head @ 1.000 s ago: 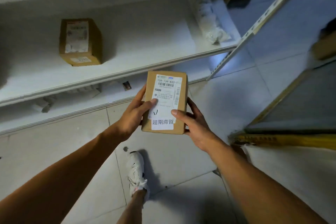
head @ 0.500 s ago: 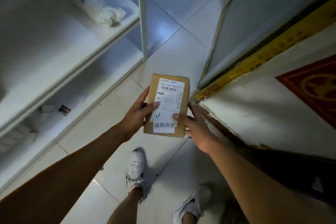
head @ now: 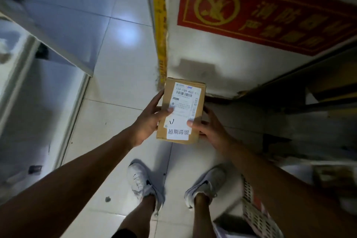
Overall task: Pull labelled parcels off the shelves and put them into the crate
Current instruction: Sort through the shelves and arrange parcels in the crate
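Head view: white tiled floor (head: 123, 60) below, then a labelled cardboard parcel (head: 182, 111) held above it, left hand (head: 148, 121) and right hand (head: 210, 127) clamped on its long sides, thumbs on the label. Small, stiff, probably light; side grip suits.

Head camera looks steeply down at floor (head: 123, 48).

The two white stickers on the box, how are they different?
The upper label is bigger and printed with a barcode and small text; the lower sticker is smaller, with large Chinese characters and a hand-drawn mark. The left hand's thumb reaches toward the upper label; the right hand's thumb presses the lower sticker's edge. Both are white and stuck on the top face of the cardboard parcel.
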`<state>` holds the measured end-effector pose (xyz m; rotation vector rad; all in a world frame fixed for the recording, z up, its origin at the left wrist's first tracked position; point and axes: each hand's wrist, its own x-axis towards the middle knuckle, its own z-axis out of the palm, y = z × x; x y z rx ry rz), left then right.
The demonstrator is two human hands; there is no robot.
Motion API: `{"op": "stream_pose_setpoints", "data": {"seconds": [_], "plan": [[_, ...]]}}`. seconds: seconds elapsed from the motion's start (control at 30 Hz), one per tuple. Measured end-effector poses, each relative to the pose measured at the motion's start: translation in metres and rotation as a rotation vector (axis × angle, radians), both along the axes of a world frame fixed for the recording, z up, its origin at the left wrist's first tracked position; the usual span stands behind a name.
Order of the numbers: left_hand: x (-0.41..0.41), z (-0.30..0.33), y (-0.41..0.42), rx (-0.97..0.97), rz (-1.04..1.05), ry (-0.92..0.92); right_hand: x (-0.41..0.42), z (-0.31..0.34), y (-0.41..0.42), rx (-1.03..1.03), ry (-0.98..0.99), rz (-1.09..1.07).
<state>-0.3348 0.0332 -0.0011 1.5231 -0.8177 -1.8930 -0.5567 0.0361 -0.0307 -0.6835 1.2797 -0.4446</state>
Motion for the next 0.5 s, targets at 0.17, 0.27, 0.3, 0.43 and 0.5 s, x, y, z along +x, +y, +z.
{"op": "stream_pose_setpoints", "data": {"seconds": [0.17,0.27,0.3,0.43,0.5], "plan": [[-0.081,0.007,-0.006,-0.001,-0.172,0.064,-0.081,-0.006,0.031,0.040,-0.005,-0.142],[-0.129,0.005,-0.005,0.004,-0.273,0.081,-0.127,-0.013,0.052,0.074,-0.001,-0.225],[-0.145,0.003,-0.004,0.005,-0.304,0.084,-0.141,-0.014,0.059,0.085,-0.008,-0.255],[-0.213,-0.006,0.003,0.036,-0.415,0.065,-0.197,-0.018,0.092,0.119,-0.024,-0.395],[-0.249,-0.010,0.009,0.053,-0.482,0.020,-0.225,-0.020,0.112,0.116,-0.026,-0.448]]}}
